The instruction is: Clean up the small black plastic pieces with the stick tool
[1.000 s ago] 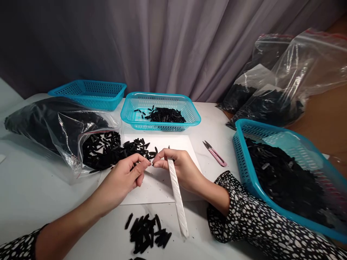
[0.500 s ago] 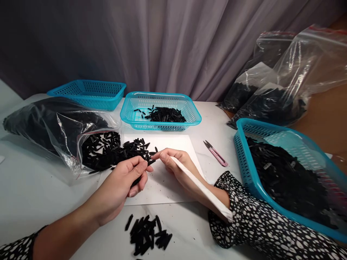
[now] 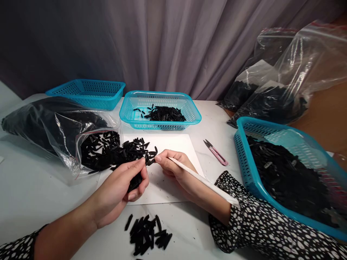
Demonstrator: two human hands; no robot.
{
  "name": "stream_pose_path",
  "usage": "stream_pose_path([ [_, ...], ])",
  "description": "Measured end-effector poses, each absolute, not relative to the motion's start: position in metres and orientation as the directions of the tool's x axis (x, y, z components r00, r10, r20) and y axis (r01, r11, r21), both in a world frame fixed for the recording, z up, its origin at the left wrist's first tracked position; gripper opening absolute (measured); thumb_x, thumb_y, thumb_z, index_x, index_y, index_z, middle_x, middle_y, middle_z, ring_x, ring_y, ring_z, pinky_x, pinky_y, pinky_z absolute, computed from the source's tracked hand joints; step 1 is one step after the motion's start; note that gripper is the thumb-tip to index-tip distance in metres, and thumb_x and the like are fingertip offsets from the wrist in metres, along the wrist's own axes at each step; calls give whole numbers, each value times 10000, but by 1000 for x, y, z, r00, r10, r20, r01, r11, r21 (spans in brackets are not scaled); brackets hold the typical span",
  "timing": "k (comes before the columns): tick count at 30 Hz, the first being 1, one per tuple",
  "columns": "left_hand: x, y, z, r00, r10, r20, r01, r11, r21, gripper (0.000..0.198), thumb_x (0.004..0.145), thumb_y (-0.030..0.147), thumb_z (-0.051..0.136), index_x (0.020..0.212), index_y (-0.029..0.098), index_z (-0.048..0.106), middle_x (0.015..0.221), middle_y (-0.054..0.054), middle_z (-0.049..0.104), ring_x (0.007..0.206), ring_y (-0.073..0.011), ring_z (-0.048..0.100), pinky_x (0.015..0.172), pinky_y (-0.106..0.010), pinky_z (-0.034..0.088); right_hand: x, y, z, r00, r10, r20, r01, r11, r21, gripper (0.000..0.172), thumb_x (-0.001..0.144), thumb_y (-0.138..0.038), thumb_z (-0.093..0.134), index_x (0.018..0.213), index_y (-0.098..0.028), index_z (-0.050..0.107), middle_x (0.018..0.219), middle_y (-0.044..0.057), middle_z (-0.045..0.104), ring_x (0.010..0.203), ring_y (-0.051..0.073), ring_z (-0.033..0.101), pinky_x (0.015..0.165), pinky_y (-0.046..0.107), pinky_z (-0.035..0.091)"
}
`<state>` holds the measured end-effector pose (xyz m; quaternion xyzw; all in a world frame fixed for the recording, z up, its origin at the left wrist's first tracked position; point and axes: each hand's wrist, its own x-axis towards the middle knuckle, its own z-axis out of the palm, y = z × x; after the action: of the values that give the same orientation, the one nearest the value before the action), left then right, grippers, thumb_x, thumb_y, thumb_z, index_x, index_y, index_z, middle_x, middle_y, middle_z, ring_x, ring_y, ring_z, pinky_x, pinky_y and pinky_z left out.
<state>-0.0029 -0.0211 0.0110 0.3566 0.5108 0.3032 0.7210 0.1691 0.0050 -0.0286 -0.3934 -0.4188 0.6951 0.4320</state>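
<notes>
My left hand [image 3: 126, 187] is closed, with several small black strips [image 3: 135, 180] cupped in its curled fingers and its thumb pressed on the index finger. Facing it across a narrow gap, my right hand [image 3: 177, 171] pinches its fingertips together. A long white tapered stick [image 3: 206, 182] lies along that hand, from behind the fingertips back to the wrist; its narrow end is hidden. Beyond both hands a heap of black strips [image 3: 132, 150] spreads over a white sheet [image 3: 168, 191]. Closer to me lies a smaller pile of black strips [image 3: 145, 234].
A clear bag [image 3: 54, 126] of black strips spills open at left. Behind stand a blue basket [image 3: 89, 94] and another blue basket [image 3: 159, 124] with black pieces. Pink thread snips [image 3: 217, 153] lie before a large filled basket [image 3: 260, 195] at right. Zip bags [image 3: 271, 97] sit behind it.
The hands have drawn slightly apart; a black strip that stuck out between the left fingertips no longer shows there. The white stick has tilted a little, its wide end higher.
</notes>
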Motion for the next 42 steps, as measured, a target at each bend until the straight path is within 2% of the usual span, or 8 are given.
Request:
stream_pose_path([
  [6, -1, -19, 7, 250, 864, -438, 94, 428, 899, 309, 886, 469, 612, 748, 196, 566, 553, 71, 463, 473, -79, 233, 485, -241, 180, 167, 3, -26, -300, 942, -152, -246, -230, -942, 382, 765, -466, 783, 620, -185, 568, 504, -92, 327, 501, 84, 189, 489, 280, 134],
  [11, -1, -19, 8, 231, 932, -278, 382, 175, 907, 291, 884, 385, 617, 663, 207, 553, 555, 59, 474, 540, -115, 348, 530, -253, 253, 167, 2, -28, -323, 932, -167, -274, -261, -926, 379, 789, -447, 759, 618, -191, 537, 499, -96, 318, 486, 83, 184, 474, 272, 140],
  [14, -1, -20, 8, 281, 909, -307, 435, 164, 885, 262, 884, 396, 599, 697, 211, 599, 554, 55, 497, 541, -127, 375, 532, -258, 268, 169, 3, -29, -324, 933, -157, -322, -265, -909, 368, 818, -426, 738, 637, -195, 516, 505, -99, 311, 482, 84, 183, 466, 271, 133],
  [21, -1, -21, 5, 351, 837, -419, 397, 273, 877, 400, 892, 508, 544, 649, 201, 626, 487, 55, 449, 463, -114, 286, 470, -268, 195, 170, 4, -27, -341, 929, -148, -365, -275, -889, 362, 814, -393, 743, 634, -196, 498, 511, -101, 309, 486, 84, 179, 466, 271, 131],
  [25, -1, -19, 5, 311, 863, -398, 328, 295, 897, 255, 870, 457, 624, 824, 209, 658, 535, 84, 423, 518, -108, 279, 501, -252, 202, 170, 3, -28, -350, 929, -121, -353, -251, -901, 378, 837, -410, 731, 627, -194, 504, 506, -98, 324, 484, 84, 195, 469, 271, 142],
  [30, -1, -19, 5, 268, 894, -359, 163, 326, 931, 329, 870, 502, 634, 736, 206, 580, 539, 86, 394, 537, -105, 247, 520, -259, 201, 169, 3, -26, -362, 923, -129, -364, -268, -892, 366, 799, -413, 772, 630, -187, 539, 494, -103, 327, 478, 76, 186, 463, 264, 131],
  [37, -1, -20, 8, 272, 890, -365, 125, 344, 931, 342, 865, 497, 645, 710, 201, 574, 536, 80, 396, 523, -100, 213, 500, -278, 143, 169, 3, -26, -398, 909, -125, -359, -280, -890, 344, 783, -428, 795, 652, -168, 612, 490, -103, 320, 477, 71, 178, 460, 265, 120],
  [42, -3, -19, 5, 242, 921, -307, 145, 278, 950, 356, 864, 449, 673, 655, 203, 521, 546, 74, 417, 532, -99, 267, 505, -267, 193, 169, 3, -30, -440, 890, -120, -400, -313, -861, 274, 835, -426, 748, 795, -158, 705, 518, -107, 283, 480, 73, 160, 460, 264, 109],
])
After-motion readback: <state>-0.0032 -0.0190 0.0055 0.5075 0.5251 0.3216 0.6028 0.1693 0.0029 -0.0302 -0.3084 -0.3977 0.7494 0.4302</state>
